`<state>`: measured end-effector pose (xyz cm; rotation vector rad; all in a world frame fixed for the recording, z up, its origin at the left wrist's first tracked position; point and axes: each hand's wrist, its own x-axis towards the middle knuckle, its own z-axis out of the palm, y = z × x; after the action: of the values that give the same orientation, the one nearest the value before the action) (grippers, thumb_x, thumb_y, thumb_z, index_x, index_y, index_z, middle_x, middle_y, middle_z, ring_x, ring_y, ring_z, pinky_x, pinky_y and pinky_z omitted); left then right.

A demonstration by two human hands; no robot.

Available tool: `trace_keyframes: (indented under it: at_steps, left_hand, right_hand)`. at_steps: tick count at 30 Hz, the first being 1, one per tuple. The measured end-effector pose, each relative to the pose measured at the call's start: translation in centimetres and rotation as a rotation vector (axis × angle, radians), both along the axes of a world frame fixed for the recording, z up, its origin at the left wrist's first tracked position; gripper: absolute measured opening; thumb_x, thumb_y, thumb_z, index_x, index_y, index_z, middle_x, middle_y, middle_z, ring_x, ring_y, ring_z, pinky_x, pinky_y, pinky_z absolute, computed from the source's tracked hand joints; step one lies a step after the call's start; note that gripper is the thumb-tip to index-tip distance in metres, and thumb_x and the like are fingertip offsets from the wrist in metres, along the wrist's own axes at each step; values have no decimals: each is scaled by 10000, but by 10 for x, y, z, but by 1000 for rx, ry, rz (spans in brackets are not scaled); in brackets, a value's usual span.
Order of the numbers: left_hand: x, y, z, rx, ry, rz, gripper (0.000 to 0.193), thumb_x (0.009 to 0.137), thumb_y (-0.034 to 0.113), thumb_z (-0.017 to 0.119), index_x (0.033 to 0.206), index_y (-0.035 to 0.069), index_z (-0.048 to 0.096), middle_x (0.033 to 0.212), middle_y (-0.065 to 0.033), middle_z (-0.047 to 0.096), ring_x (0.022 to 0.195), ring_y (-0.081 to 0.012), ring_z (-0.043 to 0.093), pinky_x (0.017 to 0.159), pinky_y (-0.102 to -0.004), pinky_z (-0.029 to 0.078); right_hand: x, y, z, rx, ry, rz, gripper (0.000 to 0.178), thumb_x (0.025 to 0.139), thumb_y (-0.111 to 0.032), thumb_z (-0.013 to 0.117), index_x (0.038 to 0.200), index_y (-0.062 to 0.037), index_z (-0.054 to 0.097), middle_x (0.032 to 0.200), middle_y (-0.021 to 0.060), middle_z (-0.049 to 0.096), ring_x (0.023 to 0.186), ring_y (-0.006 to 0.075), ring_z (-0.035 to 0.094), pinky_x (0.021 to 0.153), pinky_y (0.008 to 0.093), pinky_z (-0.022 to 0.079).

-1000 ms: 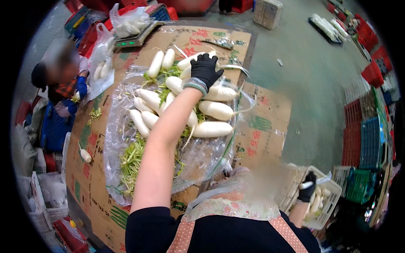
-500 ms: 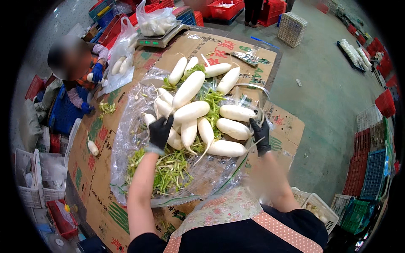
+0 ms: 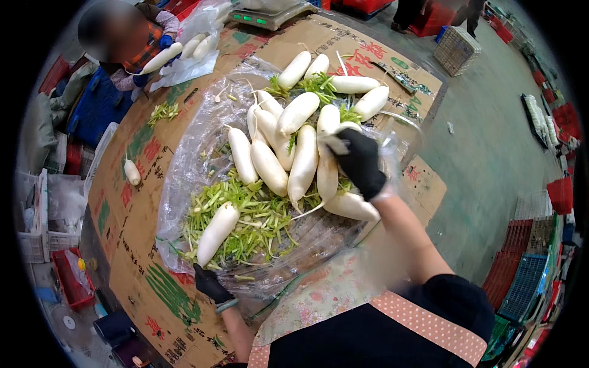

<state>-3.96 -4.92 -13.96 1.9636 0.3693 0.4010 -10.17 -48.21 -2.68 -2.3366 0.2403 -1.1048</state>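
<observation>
My left hand (image 3: 211, 285), in a black glove, grips the lower tip of a white radish (image 3: 219, 234) tilted over a heap of cut green stems (image 3: 254, 214). My right hand (image 3: 361, 162), gloved in black too, is over the right side of a radish pile (image 3: 304, 161). Its fingers are curled and motion-smeared, with a pale greyish thing at the tips that I cannot make out. Several radishes lie close together, some with thin root ends. Beneath them a clear plastic sheet (image 3: 175, 208) spreads over the cardboard-covered table (image 3: 132, 227).
Across the table at far left, a person in blue gloves (image 3: 141, 78) holds a radish near a plastic bag. A scale (image 3: 273, 15) stands at the back. A knife-like tool (image 3: 396, 78) lies at far right. One small radish (image 3: 131, 172) lies left. Crates (image 3: 524, 264) stack beyond the table.
My left hand has left the pile and come down toward me, now with a radish in it. My right hand has moved up and left over the radishes. The view has shifted.
</observation>
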Motion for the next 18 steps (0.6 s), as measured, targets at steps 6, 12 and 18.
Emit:
trace_keyframes:
  at_steps: [6, 12, 18]
  left_hand:
    - [-15, -25, 9, -246, 114, 30, 439, 907, 383, 466, 617, 54, 491, 527, 3, 443, 463, -100, 376, 454, -245, 309]
    - [-25, -30, -4, -278, -83, -51, 372, 915, 313, 457, 1102, -6, 498, 1053, -114, 529, 897, -213, 514, 740, -322, 432]
    - [-62, -38, 19, 65, -169, 5, 371, 902, 151, 490, 1218, -24, 406, 1216, -160, 444, 1068, -254, 453, 913, -358, 368]
  right_hand:
    - [58, 83, 15, -218, 82, 415, 79, 682, -125, 581, 741, -94, 540, 635, 85, 532, 604, 275, 569, 532, 382, 443]
    - [88, 192, -29, -443, 158, 763, 191, 694, -185, 601, 837, -64, 565, 763, 94, 559, 733, 275, 584, 626, 386, 469]
    - [44, 196, -26, 82, 351, 849, 518, 692, -317, 702, 1101, -50, 529, 1129, 153, 517, 974, 315, 551, 778, 388, 469]
